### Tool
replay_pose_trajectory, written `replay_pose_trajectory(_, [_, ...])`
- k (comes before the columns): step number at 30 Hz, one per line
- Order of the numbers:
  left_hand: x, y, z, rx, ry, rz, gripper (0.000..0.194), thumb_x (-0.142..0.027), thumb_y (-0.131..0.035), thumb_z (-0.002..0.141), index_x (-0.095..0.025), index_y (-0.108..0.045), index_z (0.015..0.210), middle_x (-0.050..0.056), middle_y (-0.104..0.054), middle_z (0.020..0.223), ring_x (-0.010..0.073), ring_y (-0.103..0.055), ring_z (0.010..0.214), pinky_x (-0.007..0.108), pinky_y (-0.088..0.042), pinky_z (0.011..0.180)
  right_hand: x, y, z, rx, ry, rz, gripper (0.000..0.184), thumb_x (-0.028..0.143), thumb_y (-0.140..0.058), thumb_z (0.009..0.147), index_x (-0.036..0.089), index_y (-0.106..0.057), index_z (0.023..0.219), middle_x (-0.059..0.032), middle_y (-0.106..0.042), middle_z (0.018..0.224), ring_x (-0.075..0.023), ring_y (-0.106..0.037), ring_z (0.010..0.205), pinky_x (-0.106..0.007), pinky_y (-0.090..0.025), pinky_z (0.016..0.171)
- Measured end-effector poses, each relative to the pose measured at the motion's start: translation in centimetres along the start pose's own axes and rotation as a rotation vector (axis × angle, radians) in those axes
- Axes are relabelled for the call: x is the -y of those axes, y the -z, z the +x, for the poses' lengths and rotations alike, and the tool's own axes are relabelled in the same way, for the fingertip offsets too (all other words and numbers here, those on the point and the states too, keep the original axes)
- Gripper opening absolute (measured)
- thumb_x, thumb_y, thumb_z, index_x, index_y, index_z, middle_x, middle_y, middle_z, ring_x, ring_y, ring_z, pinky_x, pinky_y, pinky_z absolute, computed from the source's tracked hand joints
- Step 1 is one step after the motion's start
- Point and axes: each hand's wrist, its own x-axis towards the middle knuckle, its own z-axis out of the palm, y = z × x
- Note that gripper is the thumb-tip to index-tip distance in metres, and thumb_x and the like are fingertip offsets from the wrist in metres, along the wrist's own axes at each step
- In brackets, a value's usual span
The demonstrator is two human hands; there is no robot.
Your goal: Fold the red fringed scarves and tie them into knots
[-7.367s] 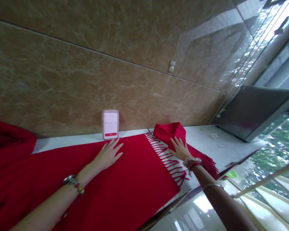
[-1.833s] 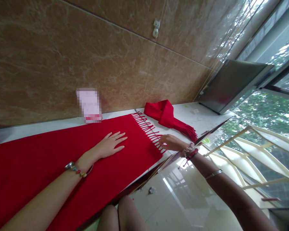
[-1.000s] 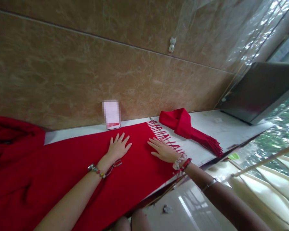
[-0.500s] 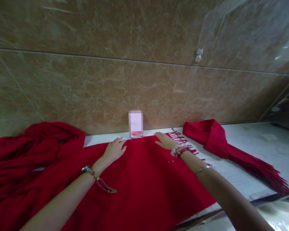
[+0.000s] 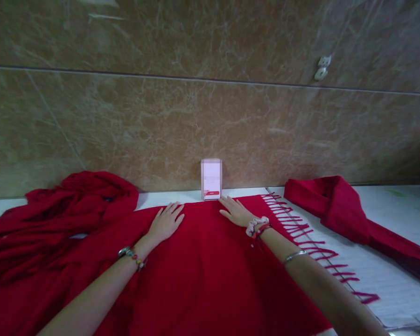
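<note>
A red fringed scarf [image 5: 203,261] lies spread over the white table, its tassels pointing right. My left hand [image 5: 166,223] rests flat near the scarf's far edge, fingers outstretched. Palm down, my right hand [image 5: 237,212] lies on the same cloth farther right, its fingers also extended. Between and just beyond the hands, a phone [image 5: 212,179] with a lit, blurred screen leans upright against the wall. Neither hand grips anything.
A crumpled heap of red cloth [image 5: 87,196] lies at the left by the tiled wall [image 5: 161,126]. Another folded red scarf [image 5: 343,210] lies on the white table [image 5: 399,200] at the right. A small white cat-shaped hook [image 5: 322,68] is on the wall.
The camera view has shifted, so the phone and scarves appear farther right. My right hand has come closer to the phone. The tassels now lie more spread out to the right.
</note>
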Motion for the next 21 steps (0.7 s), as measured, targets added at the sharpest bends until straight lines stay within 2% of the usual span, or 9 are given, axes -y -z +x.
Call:
replay_pose_trajectory(3, [-0.2, -0.1, 0.0, 0.064, -0.018, -0.015, 0.044, -0.032, -0.030, 0.091, -0.023, -0.037, 0.134, 0.006, -0.030, 0.143, 0.0226, -0.026, 0.131, 0.043, -0.027, 0.103, -0.3, -0.3, -0.6, 0.023, 0.026, -0.055, 0.050, 0.045, -0.022, 0.091, 0.025, -0.032, 0.136, -0.0053, -0.030, 0.144, -0.0212, -0.024, 0.132, -0.048, -0.020, 0.105])
replay_pose_trajectory(11, [0.1, -0.2, 0.0, 0.083, -0.032, -0.009, 0.046, -0.032, -0.029, 0.092, -0.021, -0.033, 0.136, 0.006, -0.025, 0.145, 0.0232, -0.023, 0.132, 0.044, -0.024, 0.104, -5.3, 0.2, -3.5, 0.011, -0.257, -0.172, 0.052, 0.038, -0.025, 0.090, 0.016, -0.031, 0.137, -0.0099, -0.028, 0.144, -0.0221, -0.023, 0.132, -0.046, -0.023, 0.105])
replay_pose_trajectory(15, [0.1, -0.5, 0.5, 0.093, -0.053, -0.016, 0.046, -0.033, -0.027, 0.092, -0.023, -0.031, 0.137, 0.005, -0.024, 0.145, 0.0223, -0.021, 0.133, 0.043, -0.023, 0.104, -6.5, 0.8, -4.0, 0.000, -0.349, -0.159, 0.052, 0.036, -0.027, 0.090, 0.013, -0.033, 0.135, -0.0140, -0.031, 0.142, -0.0244, -0.025, 0.131, -0.046, -0.023, 0.104])
replay_pose_trajectory(18, [0.2, -0.8, 1.2, 0.078, -0.072, -0.021, 0.046, -0.033, -0.028, 0.091, -0.022, -0.033, 0.136, 0.005, -0.026, 0.144, 0.0227, -0.021, 0.133, 0.043, -0.023, 0.105, -4.8, 1.4, -3.3, -0.014, -0.354, -0.134, 0.052, 0.037, -0.025, 0.091, 0.011, -0.032, 0.136, -0.0155, -0.030, 0.142, -0.0256, -0.023, 0.132, -0.048, -0.023, 0.104])
replay_pose_trajectory(21, [0.2, -1.0, 1.6, 0.060, -0.089, -0.015, 0.046, -0.033, -0.028, 0.091, -0.021, -0.033, 0.136, 0.006, -0.027, 0.144, 0.0227, -0.022, 0.132, 0.042, -0.022, 0.105, 0.0, 1.5, -2.6, -0.052, -0.189, -0.041, 0.054, 0.041, -0.022, 0.091, 0.015, -0.027, 0.138, -0.0126, -0.024, 0.145, -0.0247, -0.017, 0.134, -0.050, -0.020, 0.104])
